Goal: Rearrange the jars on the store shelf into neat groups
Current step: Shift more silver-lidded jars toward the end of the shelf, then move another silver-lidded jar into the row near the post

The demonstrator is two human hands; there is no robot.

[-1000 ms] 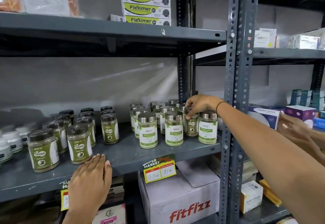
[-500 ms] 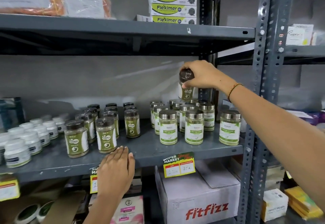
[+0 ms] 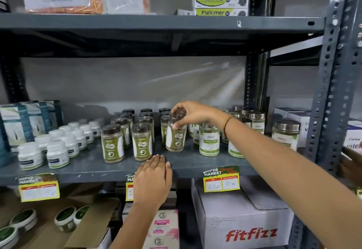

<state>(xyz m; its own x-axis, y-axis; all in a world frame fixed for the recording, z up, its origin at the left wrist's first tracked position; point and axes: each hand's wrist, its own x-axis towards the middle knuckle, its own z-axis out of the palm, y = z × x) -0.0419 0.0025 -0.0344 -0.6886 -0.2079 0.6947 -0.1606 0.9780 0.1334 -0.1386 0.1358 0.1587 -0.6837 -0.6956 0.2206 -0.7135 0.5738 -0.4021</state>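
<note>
A grey metal shelf [image 3: 195, 165] in a stockroom carries grouped jars. The right hand [image 3: 193, 114] reaches in from the right, gripping a dark-lidded jar [image 3: 175, 137] (labelled Gaska) by its top beside its group. The left hand [image 3: 153, 180] lies flat, released, on the shelf's edge, above a Fitfizz box [image 3: 244, 227].

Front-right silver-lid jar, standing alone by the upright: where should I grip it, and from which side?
Take the silver-lid jar by its lid, from above and in front. It stands upright and apart from the other jars, so fingers fit round the wide cap. The upright crowds its right side.
</note>
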